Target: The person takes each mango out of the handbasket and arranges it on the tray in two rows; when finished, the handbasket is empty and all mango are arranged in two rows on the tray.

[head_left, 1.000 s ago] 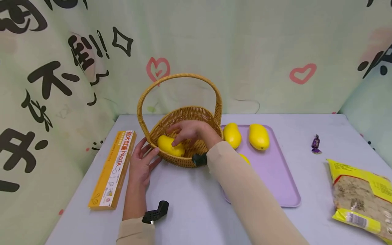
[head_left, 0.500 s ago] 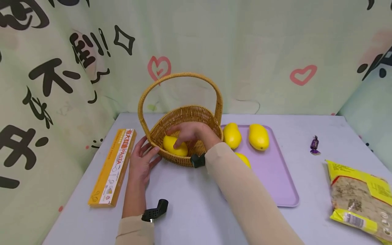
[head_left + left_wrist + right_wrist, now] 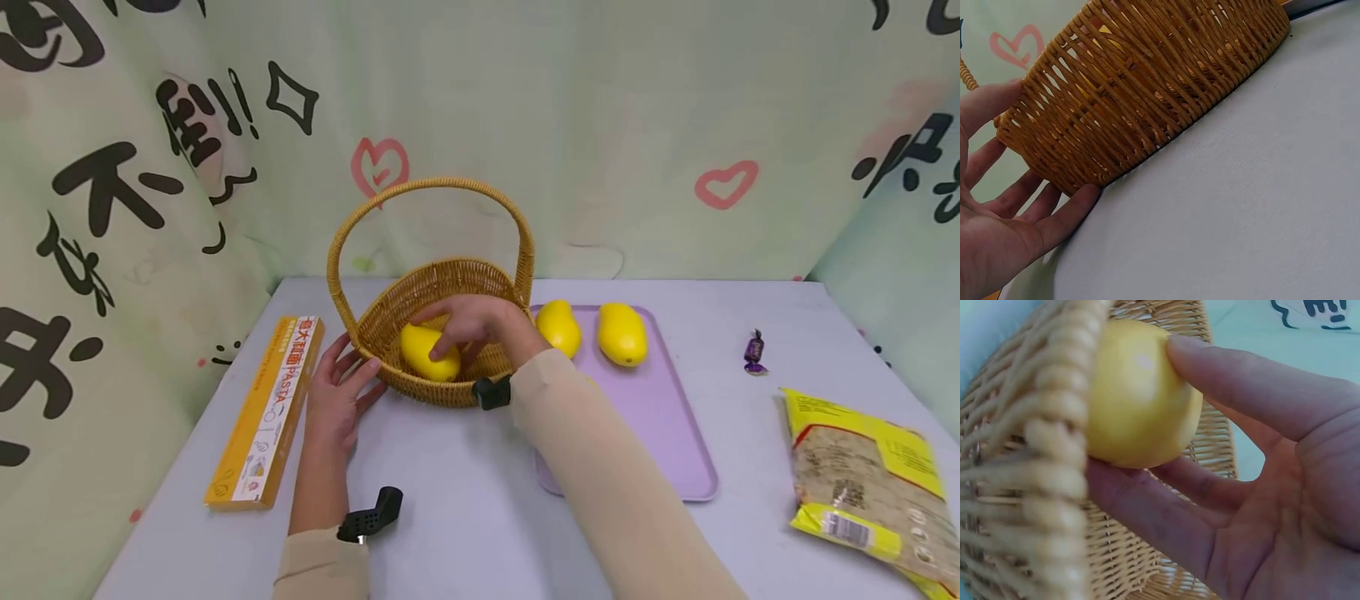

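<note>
A brown wicker basket (image 3: 450,275) with a tall arched handle stands at the back of the table. Inside its left part is a yellow mango (image 3: 429,353). My right hand (image 3: 480,323) reaches in over the basket and grips this mango; in the right wrist view the thumb (image 3: 1229,369) presses one side and the fingers lie under the other. At the basket's left end, my left hand (image 3: 337,400) holds the side, thumb at the rim and spread fingers against the outer weave. The little finger (image 3: 1079,209) reaches the basket's bottom edge.
Right of the basket, a purple tray (image 3: 660,425) bears two visible mangoes (image 3: 622,335); my right sleeve (image 3: 607,467) covers part of it. A yellow pasta box (image 3: 266,412) lies at the left. Farther right are a purple-wrapped candy (image 3: 755,353) and a yellow-and-clear bag (image 3: 862,483).
The mango in the basket has shifted slightly right, and my right thumb and fingers have closed around it. My left hand stays at the basket's side. The head view has turned slightly right.
</note>
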`<action>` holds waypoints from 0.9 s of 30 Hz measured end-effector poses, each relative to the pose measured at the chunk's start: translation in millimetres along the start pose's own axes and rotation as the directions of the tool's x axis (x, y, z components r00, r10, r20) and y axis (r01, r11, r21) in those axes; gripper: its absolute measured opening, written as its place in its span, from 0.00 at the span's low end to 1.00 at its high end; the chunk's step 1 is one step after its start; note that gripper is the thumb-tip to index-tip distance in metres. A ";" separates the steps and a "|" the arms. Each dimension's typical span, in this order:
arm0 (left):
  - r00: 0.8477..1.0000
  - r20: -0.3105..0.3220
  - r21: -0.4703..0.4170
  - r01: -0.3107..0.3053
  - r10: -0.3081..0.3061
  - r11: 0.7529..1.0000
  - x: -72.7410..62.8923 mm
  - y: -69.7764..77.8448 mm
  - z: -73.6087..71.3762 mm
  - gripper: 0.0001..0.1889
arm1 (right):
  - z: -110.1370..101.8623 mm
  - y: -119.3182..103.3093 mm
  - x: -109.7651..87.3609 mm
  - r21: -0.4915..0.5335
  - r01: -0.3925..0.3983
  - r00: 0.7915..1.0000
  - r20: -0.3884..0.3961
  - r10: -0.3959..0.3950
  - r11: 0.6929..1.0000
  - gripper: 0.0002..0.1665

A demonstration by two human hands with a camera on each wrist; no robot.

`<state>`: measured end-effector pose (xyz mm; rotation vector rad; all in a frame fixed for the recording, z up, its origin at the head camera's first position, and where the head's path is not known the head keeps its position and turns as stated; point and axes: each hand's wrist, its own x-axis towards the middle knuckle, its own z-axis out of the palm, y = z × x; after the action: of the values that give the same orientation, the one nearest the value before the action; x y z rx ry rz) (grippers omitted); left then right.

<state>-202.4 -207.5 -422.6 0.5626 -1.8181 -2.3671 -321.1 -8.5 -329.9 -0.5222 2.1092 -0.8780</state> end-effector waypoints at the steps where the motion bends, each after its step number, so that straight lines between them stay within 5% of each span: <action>1: 1.000 -0.002 0.001 0.003 -0.003 1.000 -0.5 -0.2 -0.4 0.38 | -0.6 0.6 -1.7 0.014 0.007 1.000 -0.009 -0.007 1.000 0.40; 27: 1.000 0.004 0.001 0.014 -0.014 1.000 -4.0 2.2 0.2 0.38 | -26.0 5.9 -62.5 0.160 0.166 0.980 -0.138 -0.145 0.973 0.41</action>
<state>-199.0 -206.6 -419.6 0.5737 -1.8226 -2.3780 -303.6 44.4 -290.8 -0.5604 2.1015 -1.1975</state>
